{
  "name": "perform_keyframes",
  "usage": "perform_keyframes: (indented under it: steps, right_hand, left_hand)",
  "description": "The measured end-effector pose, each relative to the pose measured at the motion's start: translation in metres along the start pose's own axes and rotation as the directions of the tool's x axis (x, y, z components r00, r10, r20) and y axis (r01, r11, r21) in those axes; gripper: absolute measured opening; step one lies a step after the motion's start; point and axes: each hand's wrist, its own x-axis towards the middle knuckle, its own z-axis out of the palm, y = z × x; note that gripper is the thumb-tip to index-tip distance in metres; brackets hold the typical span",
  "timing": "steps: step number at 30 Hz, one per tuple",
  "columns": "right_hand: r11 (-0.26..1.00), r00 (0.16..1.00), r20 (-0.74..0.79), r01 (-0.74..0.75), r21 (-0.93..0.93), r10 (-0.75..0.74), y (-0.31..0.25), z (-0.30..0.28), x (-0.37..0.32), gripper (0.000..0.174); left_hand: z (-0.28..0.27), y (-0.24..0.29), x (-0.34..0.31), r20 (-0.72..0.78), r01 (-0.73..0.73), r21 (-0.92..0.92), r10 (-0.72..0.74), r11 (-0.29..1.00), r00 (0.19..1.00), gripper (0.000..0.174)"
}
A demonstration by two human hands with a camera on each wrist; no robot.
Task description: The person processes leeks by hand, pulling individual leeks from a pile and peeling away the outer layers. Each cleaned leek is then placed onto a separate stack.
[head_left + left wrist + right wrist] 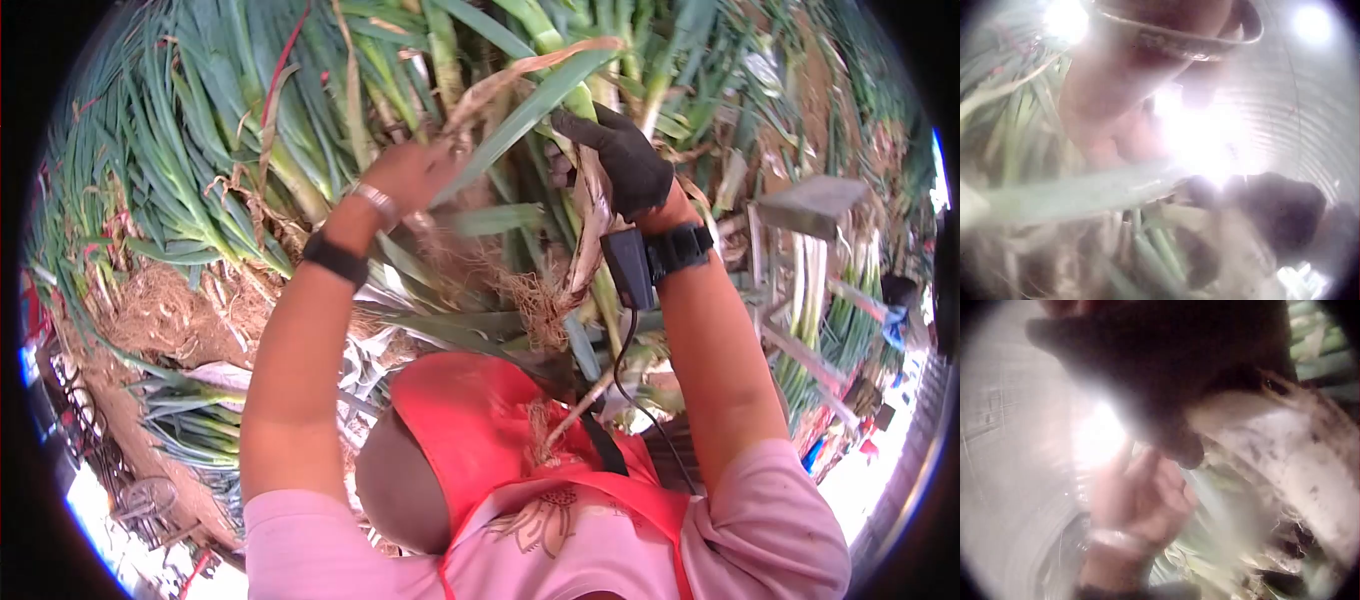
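Note:
My left hand (pixel 410 180), bare and blurred, pinches a long green leaf (pixel 530 115) that slants up to the right. In the left wrist view, the fingers of my left hand (pixel 1116 106) meet a pale green leaf (pixel 1079 194). My right hand (pixel 625 165), in a dark glove, grips a leek (pixel 592 200) with its roots (pixel 545 305) hanging low and its leaves above. The right wrist view has the leek's whitish, dirt-specked stalk (pixel 1279 450) beside the glove (pixel 1166 375), with my left hand (pixel 1141 500) beyond it.
Many leeks (pixel 230 130) lie in piles across the back and left. A small grey stool (pixel 812 205) stands at the right, near more leeks (pixel 815 300). Bare soil (pixel 160 310) shows at the left, and a cable hangs from the right wrist.

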Motion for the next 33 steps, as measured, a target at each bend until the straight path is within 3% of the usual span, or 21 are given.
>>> perform_keyframes:
  steps: [1,2,3,5,6,7,8,9,10,14,16,20,21,23,25,26,27,29,30,32,33]
  right_hand:
    - [1.0,0.999,-0.024,0.022,-0.001,-0.022,-0.003,-0.009,-0.012,0.029]
    - [0.988,0.988,0.046,0.148,-0.039,-0.146,-0.001,-0.02,-0.022,0.027]
    - [0.908,0.923,0.157,0.376,-0.183,-0.35,0.001,-0.027,-0.03,0.026]
    - [0.523,0.628,0.35,0.776,-0.353,-0.695,0.005,-0.04,-0.046,0.023]
    - [0.835,0.845,0.157,0.532,-0.139,-0.512,-0.012,-0.025,-0.08,0.025]
    - [0.966,0.974,0.046,0.212,0.146,-0.221,-0.023,-0.015,-0.104,0.027]
    - [0.942,0.942,0.158,0.258,0.213,-0.294,-0.021,-0.022,-0.11,0.031]
    - [0.931,0.933,0.106,0.325,0.163,-0.344,-0.02,-0.019,-0.116,0.032]
    - [0.916,0.918,0.053,0.386,0.107,-0.393,-0.019,-0.016,-0.122,0.034]
    - [0.887,0.898,-0.05,0.441,0.135,-0.438,-0.03,0.007,-0.155,0.038]
    - [0.872,0.881,-0.06,0.474,0.125,-0.47,-0.03,0.016,-0.164,0.043]
    - [0.852,0.875,-0.007,0.473,0.225,-0.484,-0.03,0.022,-0.159,0.043]
    - [0.839,0.882,-0.009,0.452,0.304,-0.472,-0.03,0.023,-0.153,0.039]
    - [0.858,0.888,0.019,0.44,0.265,-0.46,-0.031,0.017,-0.133,0.04]
    - [0.83,0.865,-0.11,0.501,0.247,-0.489,-0.03,0.015,-0.104,0.044]
    - [0.842,0.855,-0.111,0.519,0.15,-0.507,-0.03,0.001,-0.086,0.044]
    - [0.845,0.844,-0.113,0.532,0.052,-0.525,-0.029,-0.014,-0.068,0.043]
    - [0.84,0.83,-0.223,0.427,-0.335,-0.511,-0.02,-0.051,-0.015,0.044]
    - [0.75,0.796,-0.237,0.36,-0.555,-0.557,-0.011,-0.071,0.012,0.045]
    - [0.743,0.776,-0.246,0.381,-0.55,-0.581,-0.025,-0.06,0.012,0.043]
    - [0.74,0.759,-0.256,0.4,-0.541,-0.598,-0.027,-0.049,0.011,0.042]
  left_hand:
    - [0.013,-0.016,-0.016,0.161,0.002,0.041,-0.009,0.999,0.987,0.026]
    - [0.031,-0.024,-0.039,0.254,-0.266,0.433,0.166,0.862,0.953,0.02]
    - [0.046,-0.014,-0.064,0.316,-0.092,0.562,-0.111,0.822,0.942,0.018]
    - [0.058,0.015,-0.116,0.333,0.007,0.592,-0.252,0.806,0.909,0.023]
    - [0.075,0.001,-0.135,0.283,0.073,0.618,-0.308,0.783,0.908,0.026]
    - [0.076,0.013,-0.147,0.246,0.169,0.57,-0.364,0.804,0.899,0.023]
    - [0.088,0.0,-0.159,0.141,0.157,0.468,-0.249,0.869,0.958,0.023]
    - [0.098,-0.015,-0.169,0.02,0.128,0.363,-0.145,0.923,0.989,0.023]
    - [0.089,0.004,-0.169,0.002,0.225,0.242,-0.233,0.944,0.972,0.022]
    - [0.06,0.048,-0.149,-0.221,0.222,0.238,-0.17,0.945,0.96,0.027]
    - [0.048,0.055,-0.13,-0.348,-0.018,-0.114,-0.023,0.993,0.937,0.029]
    - [0.036,0.051,-0.091,-0.448,-0.055,-0.21,-0.046,0.976,0.893,0.029]
    - [0.035,0.045,-0.079,-0.449,0.03,-0.266,-0.151,0.964,0.881,0.031]
    - [0.038,0.029,-0.053,-0.446,0.114,-0.325,-0.259,0.939,0.857,0.033]
    - [0.036,0.02,-0.025,-0.478,0.215,-0.328,-0.358,0.92,0.802,0.036]
    - [0.029,0.024,-0.013,-0.317,0.315,-0.399,-0.451,0.861,0.834,0.041]
    - [0.058,-0.019,0.018,-0.479,0.207,-0.309,-0.34,0.928,0.81,0.045]
    - [0.05,0.001,0.037,-0.418,0.22,-0.509,-0.463,0.832,0.782,0.051]
    - [0.06,-0.008,0.055,-0.414,0.221,-0.51,-0.462,0.831,0.784,0.051]
    - [0.088,-0.037,0.091,-0.53,0.309,-0.384,-0.481,0.87,0.698,0.048]
    - [0.083,-0.034,0.089,-0.518,0.319,-0.387,-0.49,0.865,0.702,0.048]
